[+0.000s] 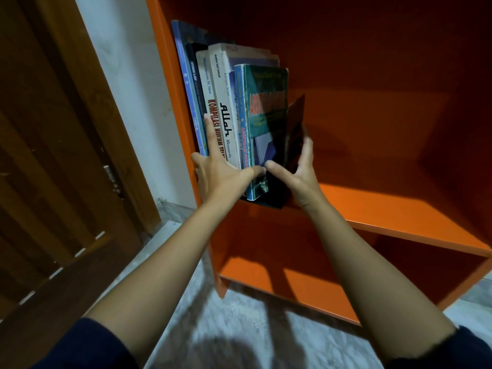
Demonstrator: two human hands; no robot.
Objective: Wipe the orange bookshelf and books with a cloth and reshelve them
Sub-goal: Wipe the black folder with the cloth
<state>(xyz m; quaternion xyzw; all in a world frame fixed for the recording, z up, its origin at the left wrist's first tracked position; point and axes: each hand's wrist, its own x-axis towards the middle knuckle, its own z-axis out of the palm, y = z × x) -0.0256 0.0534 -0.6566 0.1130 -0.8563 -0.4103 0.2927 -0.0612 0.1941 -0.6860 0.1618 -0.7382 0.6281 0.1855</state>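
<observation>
Several books (226, 102) stand upright at the left end of the orange bookshelf (399, 211), leaning against its left wall. My left hand (221, 169) lies flat against their spines, fingers straight and spread, thumb reaching right. The rightmost standing book is green with red lettering (266, 102). Beside it my right hand (298, 169) grips a thin dark book (294, 129), thumb on its near face and fingers behind, holding it upright against the green book. No cloth shows.
To the right of the books the shelf board is bare orange. A lower compartment (292, 275) opens beneath. A brown wooden door (58, 155) stands at left beside a white wall. The floor (239, 328) is grey speckled.
</observation>
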